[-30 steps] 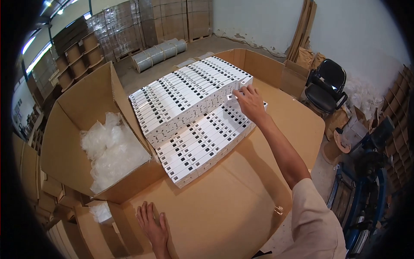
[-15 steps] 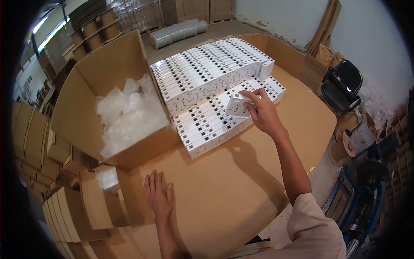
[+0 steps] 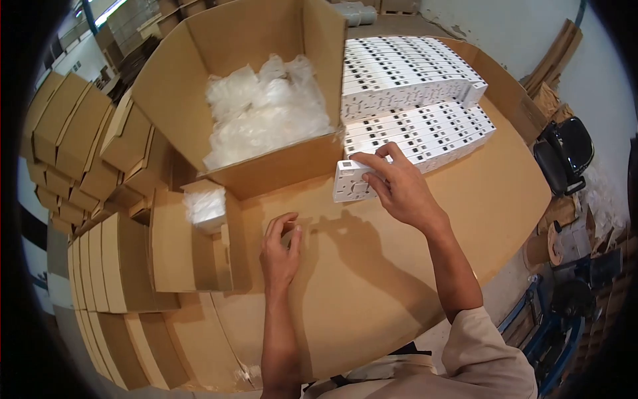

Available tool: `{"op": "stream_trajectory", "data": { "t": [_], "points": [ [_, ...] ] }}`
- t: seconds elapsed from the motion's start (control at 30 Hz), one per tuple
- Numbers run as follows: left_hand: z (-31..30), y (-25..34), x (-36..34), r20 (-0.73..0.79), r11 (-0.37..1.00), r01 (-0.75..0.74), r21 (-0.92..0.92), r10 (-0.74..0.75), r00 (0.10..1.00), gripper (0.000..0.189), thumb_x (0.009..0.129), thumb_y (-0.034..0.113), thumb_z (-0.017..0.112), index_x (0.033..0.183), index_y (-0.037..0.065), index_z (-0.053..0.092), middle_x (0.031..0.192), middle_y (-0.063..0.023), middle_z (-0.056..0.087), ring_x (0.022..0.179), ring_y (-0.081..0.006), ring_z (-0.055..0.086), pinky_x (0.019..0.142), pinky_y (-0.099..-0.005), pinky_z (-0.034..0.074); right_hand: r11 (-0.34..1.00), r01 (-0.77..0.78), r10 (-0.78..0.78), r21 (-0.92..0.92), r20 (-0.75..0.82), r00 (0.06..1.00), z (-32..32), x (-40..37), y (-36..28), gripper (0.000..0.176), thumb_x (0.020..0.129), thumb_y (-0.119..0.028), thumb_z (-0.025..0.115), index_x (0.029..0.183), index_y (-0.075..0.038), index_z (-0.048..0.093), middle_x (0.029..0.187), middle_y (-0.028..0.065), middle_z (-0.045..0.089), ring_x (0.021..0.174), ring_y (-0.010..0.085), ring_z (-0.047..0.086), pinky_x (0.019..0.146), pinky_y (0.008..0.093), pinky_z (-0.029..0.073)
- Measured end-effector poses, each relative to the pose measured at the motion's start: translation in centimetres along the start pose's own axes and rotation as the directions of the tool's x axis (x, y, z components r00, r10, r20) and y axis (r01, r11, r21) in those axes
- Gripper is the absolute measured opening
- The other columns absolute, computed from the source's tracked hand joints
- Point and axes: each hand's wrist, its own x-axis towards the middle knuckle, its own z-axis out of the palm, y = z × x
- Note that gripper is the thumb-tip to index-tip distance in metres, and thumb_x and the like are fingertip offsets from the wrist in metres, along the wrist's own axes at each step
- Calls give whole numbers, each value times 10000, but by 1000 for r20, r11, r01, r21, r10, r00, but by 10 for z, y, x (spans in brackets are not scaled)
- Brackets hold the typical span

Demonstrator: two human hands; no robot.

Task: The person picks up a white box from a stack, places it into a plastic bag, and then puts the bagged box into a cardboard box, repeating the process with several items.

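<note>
My right hand [image 3: 405, 189] pinches one white plastic mounting box [image 3: 351, 186] by its top edge, thumb in front and fingers behind. The box stands tilted, with cut-outs on its face, just in front of the rows of matching white boxes [image 3: 415, 90]. My left hand [image 3: 282, 256] is low over the cardboard surface [image 3: 345, 306], fingers half curled, thumb apart, nothing held. Left of it stands an open small carton [image 3: 183, 266] with a white piece wrapped in clear plastic [image 3: 206, 206] inside.
A large open carton [image 3: 272, 163] filled with clear plastic bags [image 3: 266, 113] stands behind my left hand. Stacks of brown cartons [image 3: 123, 266] line the left. On the right are a black chair [image 3: 565, 156] and blue metal equipment [image 3: 531, 306].
My right hand has brought the white mounting box away from the rows, left and toward the large carton's front corner. My left hand has lifted and curled. The view has swung left.
</note>
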Motion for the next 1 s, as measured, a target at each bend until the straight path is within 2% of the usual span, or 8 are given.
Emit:
{"op": "stream_trajectory", "data": {
  "t": [0.2, 0.3, 0.4, 0.5, 0.6, 0.73, 0.8, 1.0],
  "points": [
    [-10, -4, 2, 200, 878, 273, -393, -208, 958, 271, 1073, 242, 544, 1274, 84, 634, 848, -37, 674, 711, -91, 622, 644, -262, 508, 996, 90, -92, 24, 71, 993, 44, -1, -32, 329, 960, -151, 659, 1286, -195, 659, 1165, 170, 561, 903, 389, 670, 756, 487, 551],
    [-5, -17, 4, 155, 732, 207, -649, -139, 978, 332, 1099, 320, 483, 1310, 93, 604, 849, -46, 665, 688, -95, 608, 605, -241, 493, 990, 141, -143, 24, 93, 985, 67, -2, -46, 328, 932, -109, 679, 1252, -180, 658, 1146, 151, 540, 944, 375, 656, 750, 476, 555],
    [-10, -17, 7, 112, 652, 207, -730, -184, 976, 391, 1114, 367, 423, 1332, 79, 573, 922, -61, 666, 722, -104, 615, 622, -242, 513, 985, 109, -126, 135, 122, 985, 83, -6, -58, 320, 904, -65, 702, 1212, -130, 650, 1183, 149, 542, 984, 361, 648, 763, 452, 564],
    [-20, -19, 12, 76, 644, 214, -734, -236, 969, 313, 1100, 250, 476, 1330, 56, 561, 1035, -95, 664, 818, -118, 634, 669, -270, 537, 925, 146, -150, 351, -16, 989, 104, -18, -54, 277, 899, -9, 704, 1161, -55, 626, 1289, 151, 526, 1002, 312, 680, 783, 402, 578],
    [-21, -24, 16, -9, 773, 53, -633, -75, 997, 304, 1049, 90, 545, 1350, 48, 545, 1153, -122, 658, 943, -148, 639, 769, -304, 557, 612, -120, 111, 782, 65, 992, 142, -32, -25, 211, 920, 13, 688, 1105, -2, 588, 1283, 150, 573, 1028, 259, 698, 835, 355, 584],
    [-21, -17, 13, 61, 771, 118, -626, -103, 993, 403, 979, -14, 616, 1369, 17, 514, 1243, -105, 639, 1144, -178, 611, 987, -326, 503, 718, -206, 199, 665, 88, 976, 158, -34, -4, 236, 921, 45, 683, 1092, 10, 523, 1126, 143, 657, 1053, 243, 710, 874, 344, 585],
    [-15, -35, 18, 104, 841, 157, -518, -121, 987, 408, 977, -24, 617, 1370, 6, 510, 1242, -111, 638, 1162, -174, 604, 1005, -326, 499, 676, -167, 220, 718, 20, 975, 166, -32, 8, 270, 914, 54, 686, 1102, 9, 498, 1059, 142, 681, 1072, 250, 711, 893, 348, 584],
    [-5, -39, 16, 62, 861, 76, -502, -52, 997, 374, 977, -52, 596, 1343, -42, 520, 1257, -135, 654, 1162, -192, 640, 970, -325, 534, 679, -189, 221, 709, 49, 974, 169, -34, 19, 312, 900, 57, 697, 1134, 8, 496, 1130, 178, 697, 1115, 267, 707, 936, 356, 572]
  ]
}}
